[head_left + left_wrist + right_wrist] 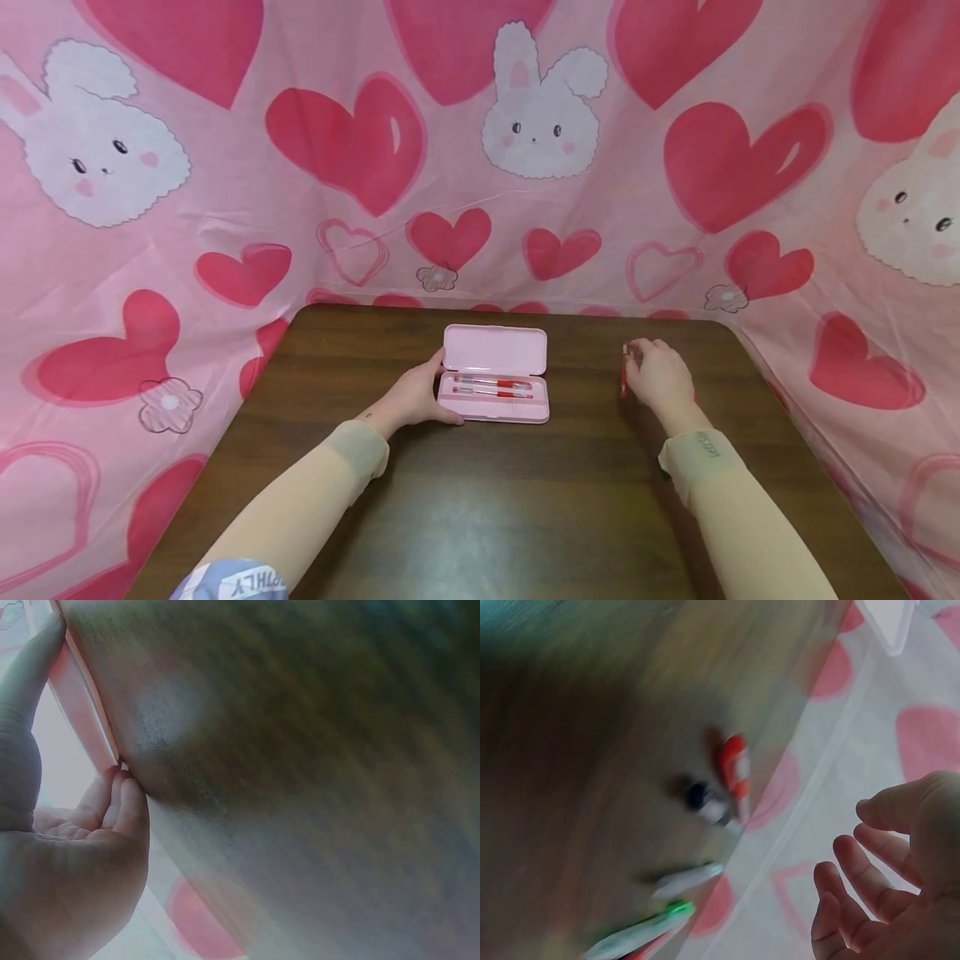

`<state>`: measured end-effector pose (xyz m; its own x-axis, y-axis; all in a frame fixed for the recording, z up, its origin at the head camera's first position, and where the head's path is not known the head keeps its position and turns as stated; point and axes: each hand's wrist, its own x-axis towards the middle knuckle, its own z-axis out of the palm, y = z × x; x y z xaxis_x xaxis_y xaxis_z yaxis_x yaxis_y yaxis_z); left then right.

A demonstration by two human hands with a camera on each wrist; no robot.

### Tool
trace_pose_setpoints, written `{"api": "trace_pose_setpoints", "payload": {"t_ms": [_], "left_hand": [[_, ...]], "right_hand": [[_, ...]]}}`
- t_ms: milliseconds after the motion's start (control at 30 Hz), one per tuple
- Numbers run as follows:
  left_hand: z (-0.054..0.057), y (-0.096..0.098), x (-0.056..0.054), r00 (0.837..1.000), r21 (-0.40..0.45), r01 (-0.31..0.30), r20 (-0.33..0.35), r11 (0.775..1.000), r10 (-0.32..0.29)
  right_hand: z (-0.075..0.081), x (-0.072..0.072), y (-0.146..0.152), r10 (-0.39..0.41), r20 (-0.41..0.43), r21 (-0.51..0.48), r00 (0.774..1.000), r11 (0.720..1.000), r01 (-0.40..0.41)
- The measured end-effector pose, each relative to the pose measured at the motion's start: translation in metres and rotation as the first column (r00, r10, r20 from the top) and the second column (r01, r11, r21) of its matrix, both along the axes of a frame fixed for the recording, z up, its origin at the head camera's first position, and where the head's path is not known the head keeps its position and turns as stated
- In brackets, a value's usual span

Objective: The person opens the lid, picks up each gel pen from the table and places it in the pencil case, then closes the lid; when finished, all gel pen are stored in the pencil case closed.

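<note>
A pink pencil case (pixel 495 350) lies with its lid raised, two red-and-clear pens (pixel 491 393) in its tray. My left hand (pixel 411 398) grips the case's left end, thumb at the front corner and fingers at the back. In the left wrist view, the case's pink edge (pixel 86 705) runs between thumb and fingers. To the right, my right hand (pixel 660 375) hovers at a thin red item (pixel 623 379). Its fingers (pixel 870 877) are apart and loosely bent with nothing between them in the right wrist view. A red-and-white item (pixel 736 772) and a dark-topped one (pixel 707 802) lie nearby.
More small items are in the right wrist view: a slim white one (pixel 686 880) and a green-ended one (pixel 645 934). A brown wooden table (pixel 480 508) carries everything. Pink heart-and-rabbit cloth (pixel 630 217) hangs around its back and sides.
</note>
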<state>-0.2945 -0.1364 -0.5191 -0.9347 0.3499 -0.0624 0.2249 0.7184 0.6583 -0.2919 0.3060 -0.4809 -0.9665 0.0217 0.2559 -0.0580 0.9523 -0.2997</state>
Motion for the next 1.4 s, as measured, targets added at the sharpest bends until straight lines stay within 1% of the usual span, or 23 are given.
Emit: {"api": "trace_pose_setpoints", "payload": {"t_ms": [200,367,533,633,733,933,1033,1133,1267,1400], "left_hand": [[-0.001,0.002,-0.002,1.0,0.002,0.005,0.0,1.0,-0.005],[-0.004,0.0,-0.004,1.0,-0.017,-0.004,-0.004,1.0,0.003],[-0.006,-0.001,-0.005,1.0,-0.027,0.002,-0.009,1.0,-0.002],[-0.006,-0.001,-0.005,1.0,-0.026,-0.002,-0.007,1.0,0.001],[-0.006,-0.001,-0.005,1.0,-0.025,-0.008,0.003,1.0,0.008],[-0.004,0.0,-0.003,1.0,-0.005,-0.004,0.008,1.0,0.004],[-0.003,0.0,-0.001,1.0,0.006,-0.001,0.008,1.0,0.001],[-0.001,0.001,0.001,1.0,0.004,-0.002,0.006,1.0,0.002],[0.001,0.001,0.001,1.0,0.001,-0.002,0.005,1.0,0.002],[0.0,0.0,0.0,1.0,-0.005,-0.002,0.0,1.0,0.002]], "right_hand": [[-0.005,0.007,0.029,-0.058,0.014,-0.004,0.998,0.998,0.058],[-0.008,0.012,0.048,-0.107,0.06,-0.003,0.992,0.994,0.107],[-0.012,0.016,0.062,-0.158,0.099,-0.003,0.982,0.987,0.159],[-0.014,0.019,0.069,-0.182,0.137,-0.001,0.974,0.983,0.184],[-0.015,0.021,0.075,-0.208,0.185,-0.002,0.96,0.977,0.212],[-0.015,0.023,0.084,-0.255,0.295,0.014,0.921,0.965,0.262],[-0.016,0.024,0.089,-0.264,0.34,0.029,0.903,0.962,0.271],[-0.019,0.024,0.094,-0.258,0.374,0.043,0.891,0.964,0.261],[-0.021,0.024,0.1,-0.235,0.403,0.049,0.885,0.971,0.236],[-0.018,0.024,0.101,-0.219,0.426,0.052,0.878,0.975,0.218]]}}
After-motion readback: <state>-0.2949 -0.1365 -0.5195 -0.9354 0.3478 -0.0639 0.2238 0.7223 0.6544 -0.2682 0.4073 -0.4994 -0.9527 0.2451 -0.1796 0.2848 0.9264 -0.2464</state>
